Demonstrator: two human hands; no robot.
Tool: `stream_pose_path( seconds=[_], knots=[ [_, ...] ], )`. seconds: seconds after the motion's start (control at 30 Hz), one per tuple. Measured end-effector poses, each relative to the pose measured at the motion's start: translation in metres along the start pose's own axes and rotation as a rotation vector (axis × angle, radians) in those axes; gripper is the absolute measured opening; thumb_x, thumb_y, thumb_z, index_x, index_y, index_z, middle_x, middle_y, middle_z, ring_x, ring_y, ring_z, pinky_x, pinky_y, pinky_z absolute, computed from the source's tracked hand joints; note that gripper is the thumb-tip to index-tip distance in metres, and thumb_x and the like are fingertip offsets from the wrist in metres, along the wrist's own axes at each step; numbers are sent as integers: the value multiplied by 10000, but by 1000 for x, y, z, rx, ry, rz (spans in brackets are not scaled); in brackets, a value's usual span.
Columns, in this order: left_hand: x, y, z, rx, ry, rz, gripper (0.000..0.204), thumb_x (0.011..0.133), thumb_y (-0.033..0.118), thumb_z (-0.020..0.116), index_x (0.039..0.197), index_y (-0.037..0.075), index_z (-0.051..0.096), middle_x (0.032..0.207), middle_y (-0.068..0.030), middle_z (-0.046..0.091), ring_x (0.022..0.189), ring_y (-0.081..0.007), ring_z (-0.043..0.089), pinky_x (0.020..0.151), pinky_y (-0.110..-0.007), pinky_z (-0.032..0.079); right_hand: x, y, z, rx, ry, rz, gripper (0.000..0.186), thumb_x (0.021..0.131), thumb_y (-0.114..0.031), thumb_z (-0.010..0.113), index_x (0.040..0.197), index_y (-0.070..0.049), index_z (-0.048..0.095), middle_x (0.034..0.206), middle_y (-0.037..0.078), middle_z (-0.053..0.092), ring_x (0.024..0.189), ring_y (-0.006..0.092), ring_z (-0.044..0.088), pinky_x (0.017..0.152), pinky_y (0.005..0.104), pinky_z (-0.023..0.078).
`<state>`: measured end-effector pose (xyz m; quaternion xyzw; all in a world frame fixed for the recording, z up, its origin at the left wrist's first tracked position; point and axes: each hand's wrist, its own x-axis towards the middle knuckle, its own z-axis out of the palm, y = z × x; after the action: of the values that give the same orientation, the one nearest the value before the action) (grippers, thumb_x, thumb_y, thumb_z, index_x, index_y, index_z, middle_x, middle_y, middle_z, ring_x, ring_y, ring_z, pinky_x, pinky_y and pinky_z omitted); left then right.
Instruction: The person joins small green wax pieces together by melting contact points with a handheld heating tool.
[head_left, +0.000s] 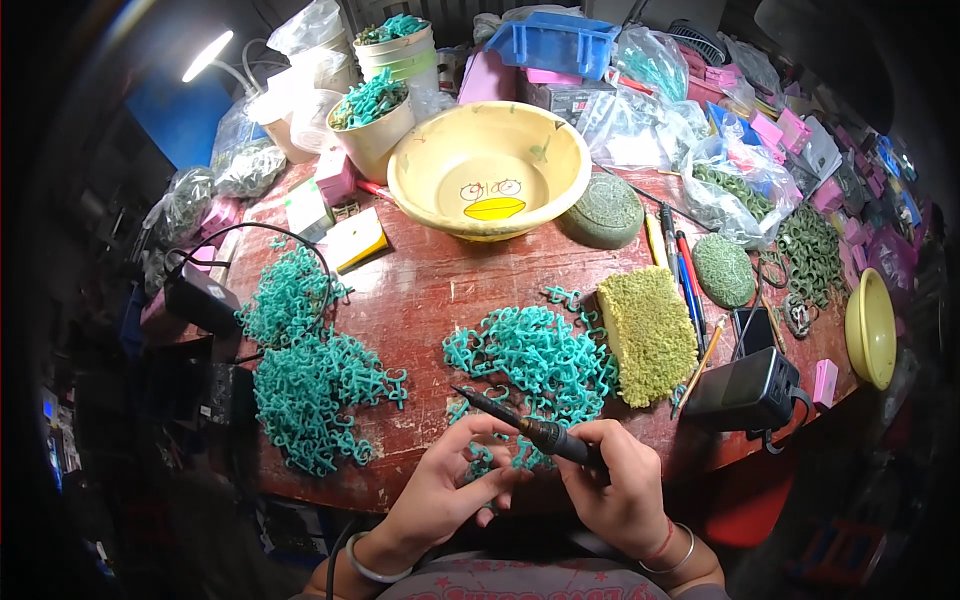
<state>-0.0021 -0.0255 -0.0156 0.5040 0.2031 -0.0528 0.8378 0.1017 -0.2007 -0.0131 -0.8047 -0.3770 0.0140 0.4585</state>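
Note:
My right hand [625, 485] is closed round the dark handle of a soldering iron [545, 433], whose thin pointed tip aims up and to the left. Just left of it, my left hand [445, 490] has its fingers curled together round a small teal curved piece [480, 460]; part of that piece is hidden by the fingers. The iron's shaft passes above the left fingertips. Beyond both hands lies a pile of small teal branching pieces [535, 355]. A second, larger teal pile [310, 390] spreads to the left.
A yellow sponge block [650, 340] stands right of the near pile, beside pens [690, 275] and a black power bank [745, 390]. Farther back sit a cream basin [430, 205], two round green pads [725, 270] [603, 212] and buckets [375, 135] of teal pieces. A lamp [208, 57] shines at left.

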Motion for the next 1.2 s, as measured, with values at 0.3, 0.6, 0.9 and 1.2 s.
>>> stream_pose_path(
  seconds=[0.3, 0.6, 0.9, 1.2],
  knots=[
    [1, -1, -2, -22, 11, -31, 382, 915, -28, 645, 1253, 47, 482, 971, -46, 560, 679, -97, 622, 442, -169, 459, 0, -1, -1, -7, 28, -57, 247, 757, 39, 702, 969, -15, 589, 786, 139, 601, 622, 314, 615, 530, 379, 470],
    [1, 3, -1, -82, 14, -66, 387, 937, -13, 606, 1299, 45, 482, 937, -47, 562, 710, -91, 595, 473, -180, 451, -1, 3, -3, -98, 63, -95, 274, 735, 52, 713, 973, -2, 589, 843, 143, 622, 672, 315, 635, 560, 370, 502],
    [1, -1, -5, -171, 45, -41, 387, 932, -19, 605, 1301, 34, 499, 981, -119, 552, 712, -110, 591, 462, -187, 447, -36, 6, -33, -369, 215, 73, 205, 883, -83, 699, 1033, 27, 614, 825, 150, 627, 663, 317, 619, 537, 376, 476],
    [3, -3, -1, -88, 17, 26, 392, 930, -27, 598, 1305, 32, 502, 971, -111, 540, 766, -129, 623, 462, -197, 459, -70, 33, -41, -533, 380, 181, 216, 903, -76, 650, 1042, 79, 595, 828, 229, 604, 675, 414, 593, 598, 440, 465]
  ],
)
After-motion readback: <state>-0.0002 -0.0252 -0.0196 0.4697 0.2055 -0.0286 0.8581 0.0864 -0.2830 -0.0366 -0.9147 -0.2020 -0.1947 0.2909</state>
